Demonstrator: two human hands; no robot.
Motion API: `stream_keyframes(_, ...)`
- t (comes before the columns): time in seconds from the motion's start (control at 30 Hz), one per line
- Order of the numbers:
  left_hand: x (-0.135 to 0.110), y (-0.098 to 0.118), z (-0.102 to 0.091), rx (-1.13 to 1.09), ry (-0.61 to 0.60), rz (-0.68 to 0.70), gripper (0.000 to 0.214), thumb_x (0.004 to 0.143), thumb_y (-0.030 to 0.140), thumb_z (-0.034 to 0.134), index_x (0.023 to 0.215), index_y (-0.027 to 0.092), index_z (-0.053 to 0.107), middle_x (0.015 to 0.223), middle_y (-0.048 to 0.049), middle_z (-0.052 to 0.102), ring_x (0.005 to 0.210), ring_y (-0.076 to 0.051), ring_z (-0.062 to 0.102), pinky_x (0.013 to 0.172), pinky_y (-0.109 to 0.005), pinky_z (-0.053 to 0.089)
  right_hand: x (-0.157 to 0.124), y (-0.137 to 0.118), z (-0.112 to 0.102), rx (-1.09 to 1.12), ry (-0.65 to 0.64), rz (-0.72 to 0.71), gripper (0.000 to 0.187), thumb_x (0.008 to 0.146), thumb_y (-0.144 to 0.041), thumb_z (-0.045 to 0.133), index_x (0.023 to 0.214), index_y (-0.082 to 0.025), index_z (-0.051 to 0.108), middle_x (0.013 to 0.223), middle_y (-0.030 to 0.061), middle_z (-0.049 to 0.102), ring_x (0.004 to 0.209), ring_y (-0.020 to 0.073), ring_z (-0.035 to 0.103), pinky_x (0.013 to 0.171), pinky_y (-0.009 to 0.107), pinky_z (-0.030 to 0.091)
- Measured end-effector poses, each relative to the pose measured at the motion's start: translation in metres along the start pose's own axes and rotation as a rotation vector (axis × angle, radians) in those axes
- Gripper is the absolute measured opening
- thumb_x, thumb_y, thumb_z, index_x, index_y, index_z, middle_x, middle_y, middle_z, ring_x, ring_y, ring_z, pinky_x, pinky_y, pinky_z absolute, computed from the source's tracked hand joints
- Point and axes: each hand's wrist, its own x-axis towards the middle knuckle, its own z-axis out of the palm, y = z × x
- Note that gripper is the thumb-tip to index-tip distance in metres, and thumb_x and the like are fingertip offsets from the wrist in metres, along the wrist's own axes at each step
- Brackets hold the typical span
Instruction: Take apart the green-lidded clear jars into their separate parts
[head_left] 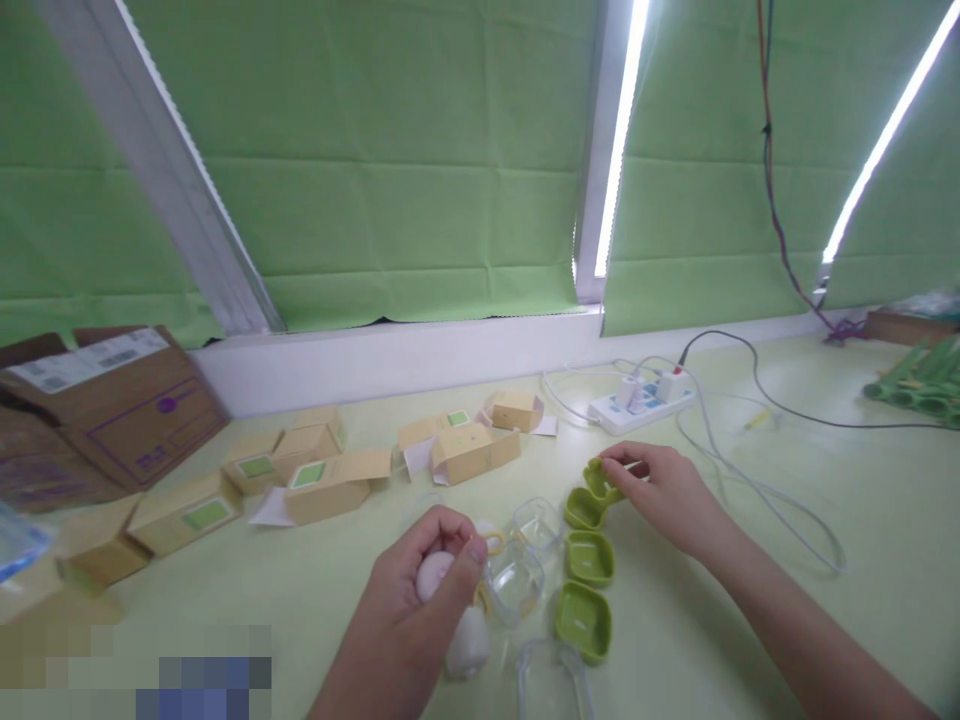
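Note:
My left hand is closed around a small pale pink rounded piece near the table's front. A second pale rounded piece lies just below it. My right hand pinches a small green plastic piece at the top of a row of green square cups. Clear plastic cups sit between the two hands, touching neither.
Several small tan cardboard boxes with green labels lie scattered across the pale green table. A large brown carton stands at the left. A white power strip with cables lies behind my right hand. Green parts sit at the far right.

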Motion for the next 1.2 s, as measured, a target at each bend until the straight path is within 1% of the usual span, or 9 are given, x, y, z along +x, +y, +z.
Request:
stream_keyframes(0.33, -0.005, 0.003, 0.004, -0.001, -0.082, 0.023, 0.022, 0.087, 0.037, 0.058, 0.073, 0.021, 0.057, 0.061, 0.0074, 0.044, 0.055, -0.012, 0.038, 0.050, -0.023, 0.030, 0.003, 0.029, -0.003, -0.129, -0.077, 0.008, 0.027, 0.085, -0.033, 0.057, 0.084, -0.020, 0.080, 0.079, 0.0085, 0.080, 0.074, 0.0279, 0.073, 0.067, 0.035, 0.049)
stream_keyframes(0.47, -0.007, 0.004, 0.005, -0.006, -0.112, -0.002, 0.019, 0.088, 0.035, 0.057, 0.074, 0.022, 0.056, 0.061, 0.0074, 0.047, 0.055, -0.013, 0.039, 0.051, -0.022, 0.033, -0.001, 0.020, 0.007, -0.094, -0.133, -0.074, 0.028, 0.088, -0.035, 0.056, 0.084, -0.021, 0.080, 0.083, 0.0072, 0.079, 0.077, 0.0263, 0.072, 0.070, 0.034, 0.050)
stream_keyframes(0.57, -0.008, 0.006, 0.007, -0.016, -0.136, -0.006, 0.018, 0.088, 0.035, 0.057, 0.076, 0.022, 0.054, 0.061, 0.0074, 0.047, 0.054, -0.012, 0.038, 0.050, -0.023, 0.032, -0.004, 0.010, 0.007, -0.073, -0.081, -0.125, 0.034, 0.093, -0.041, 0.052, 0.093, -0.018, 0.076, 0.094, 0.0105, 0.077, 0.081, 0.0274, 0.068, 0.076, 0.037, 0.049)
stream_keyframes(0.7, -0.011, 0.006, 0.010, -0.037, -0.129, 0.003, 0.021, 0.088, 0.038, 0.057, 0.076, 0.021, 0.055, 0.063, 0.0067, 0.045, 0.055, -0.012, 0.037, 0.050, -0.023, 0.030, -0.021, -0.021, 0.003, 0.005, -0.060, -0.239, 0.039, 0.100, -0.048, 0.041, 0.095, -0.020, 0.068, 0.097, 0.0077, 0.072, 0.083, 0.0232, 0.064, 0.074, 0.034, 0.048)
stream_keyframes(0.77, -0.012, 0.006, 0.011, -0.039, -0.116, 0.000, 0.022, 0.087, 0.040, 0.058, 0.076, 0.021, 0.055, 0.063, 0.0069, 0.043, 0.055, -0.012, 0.036, 0.051, -0.023, 0.029, -0.035, -0.042, 0.005, 0.117, -0.194, -0.376, 0.041, 0.103, -0.045, 0.038, 0.085, -0.021, 0.064, 0.083, 0.0045, 0.067, 0.078, 0.0200, 0.062, 0.071, 0.031, 0.046)
stream_keyframes(0.83, -0.013, 0.005, 0.012, -0.044, -0.121, 0.016, 0.023, 0.087, 0.040, 0.058, 0.076, 0.021, 0.055, 0.063, 0.0069, 0.043, 0.055, -0.012, 0.036, 0.051, -0.023, 0.030, -0.049, -0.062, 0.011, 0.201, -0.363, -0.533, 0.033, 0.104, -0.041, 0.041, 0.088, -0.022, 0.063, 0.081, 0.0025, 0.064, 0.078, 0.0181, 0.060, 0.071, 0.029, 0.044)
stream_keyframes(0.9, -0.012, 0.005, 0.013, -0.046, -0.132, 0.044, 0.023, 0.086, 0.041, 0.057, 0.075, 0.021, 0.054, 0.063, 0.0066, 0.043, 0.057, -0.013, 0.036, 0.053, -0.024, 0.030, -0.058, -0.075, 0.019, 0.196, -0.427, -0.603, 0.027, 0.102, -0.039, 0.046, 0.087, -0.021, 0.059, 0.082, 0.0019, 0.063, 0.077, 0.0168, 0.058, 0.069, 0.028, 0.042)
stream_keyframes(1.03, -0.011, 0.004, 0.012, -0.035, -0.142, 0.033, 0.025, 0.087, 0.045, 0.057, 0.079, 0.021, 0.056, 0.063, 0.0068, 0.043, 0.057, -0.013, 0.037, 0.054, -0.024, 0.030, -0.060, -0.076, 0.023, 0.177, -0.377, -0.589, 0.032, 0.104, -0.038, 0.042, 0.078, -0.021, 0.051, 0.073, -0.0005, 0.057, 0.068, 0.0149, 0.052, 0.064, 0.027, 0.038)
stream_keyframes(1.2, -0.007, 0.006, 0.001, -0.032, -0.123, -0.031, 0.023, 0.088, 0.044, 0.053, 0.090, 0.022, 0.058, 0.067, 0.0061, 0.045, 0.059, -0.014, 0.042, 0.054, -0.023, 0.034, -0.043, -0.059, 0.004, 0.055, -0.276, -0.472, 0.035, 0.102, -0.035, 0.044, 0.071, -0.020, 0.046, 0.065, -0.0032, 0.048, 0.061, 0.0133, 0.046, 0.059, 0.026, 0.032)
